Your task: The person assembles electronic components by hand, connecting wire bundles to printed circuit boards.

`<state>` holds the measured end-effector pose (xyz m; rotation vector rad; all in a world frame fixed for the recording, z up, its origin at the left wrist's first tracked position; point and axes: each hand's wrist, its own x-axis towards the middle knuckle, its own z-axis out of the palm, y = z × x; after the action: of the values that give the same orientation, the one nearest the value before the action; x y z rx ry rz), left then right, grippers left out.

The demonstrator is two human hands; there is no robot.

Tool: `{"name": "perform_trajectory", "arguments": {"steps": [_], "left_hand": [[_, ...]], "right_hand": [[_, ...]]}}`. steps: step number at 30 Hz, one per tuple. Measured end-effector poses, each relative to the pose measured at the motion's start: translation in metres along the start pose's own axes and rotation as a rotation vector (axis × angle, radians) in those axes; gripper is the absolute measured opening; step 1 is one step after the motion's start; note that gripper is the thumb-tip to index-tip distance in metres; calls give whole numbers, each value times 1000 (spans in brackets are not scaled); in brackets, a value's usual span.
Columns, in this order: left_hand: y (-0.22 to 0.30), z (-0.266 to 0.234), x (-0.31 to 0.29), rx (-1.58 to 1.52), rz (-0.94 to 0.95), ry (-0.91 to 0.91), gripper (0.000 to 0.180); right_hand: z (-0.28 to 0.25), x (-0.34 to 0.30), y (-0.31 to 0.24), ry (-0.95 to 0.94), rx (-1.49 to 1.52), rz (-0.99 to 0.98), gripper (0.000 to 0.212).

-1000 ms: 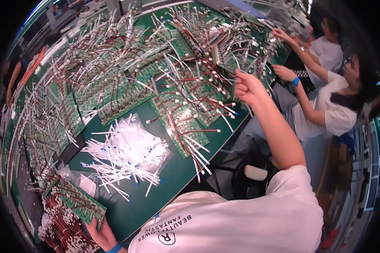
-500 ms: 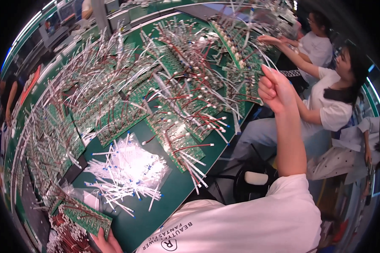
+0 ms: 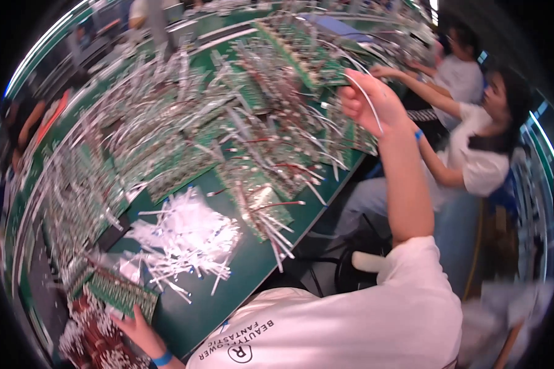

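At the lower left, my left hand (image 3: 140, 335) closes on the near edge of a small green circuit board (image 3: 122, 295) with wires along it. My raised right hand (image 3: 375, 104) pinches the near corner of a long green circuit board panel (image 3: 289, 52), tilted above the far right of the bench. White flat cables hang from that panel, and one white cable (image 3: 370, 101) curves across the back of my right hand. A loose pile of white flat cables with blue ends (image 3: 184, 237) lies on plastic bags between my hands.
Wired circuit boards (image 3: 184, 147) cover much of the green bench (image 3: 228, 289). Bundles of dark red wires with white connectors (image 3: 92, 332) sit beside my left hand. Seated at the right, a co-worker (image 3: 474, 135) reaches toward the bench. A dark stool (image 3: 351, 270) stands by the bench edge.
My right hand and the long panel have moved left and a little farther away. My left hand has shifted slightly left with the small board, and the whole view has shifted a little.
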<state>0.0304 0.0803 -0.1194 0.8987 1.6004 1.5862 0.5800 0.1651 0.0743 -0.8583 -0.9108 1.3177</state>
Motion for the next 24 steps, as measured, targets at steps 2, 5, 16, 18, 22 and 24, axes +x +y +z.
{"name": "perform_trajectory", "arguments": {"steps": [2,5,16,18,22,24], "left_hand": [[-5,-7,4,-50,-14,53,71],[-8,-14,5,-10,-18,90,69],[43,44,-2,220,3,325,57],[27,29,0,205,-51,309,60],[39,37,5,221,-143,310,64],[45,45,4,245,-142,344,64]], "right_hand": [[11,29,3,38,-3,-18,13],[22,90,-2,4,26,12,12],[78,400,41,378,180,251,29],[73,448,61,378,132,315,28],[65,516,117,470,197,326,29],[55,539,136,473,193,368,29]]}}
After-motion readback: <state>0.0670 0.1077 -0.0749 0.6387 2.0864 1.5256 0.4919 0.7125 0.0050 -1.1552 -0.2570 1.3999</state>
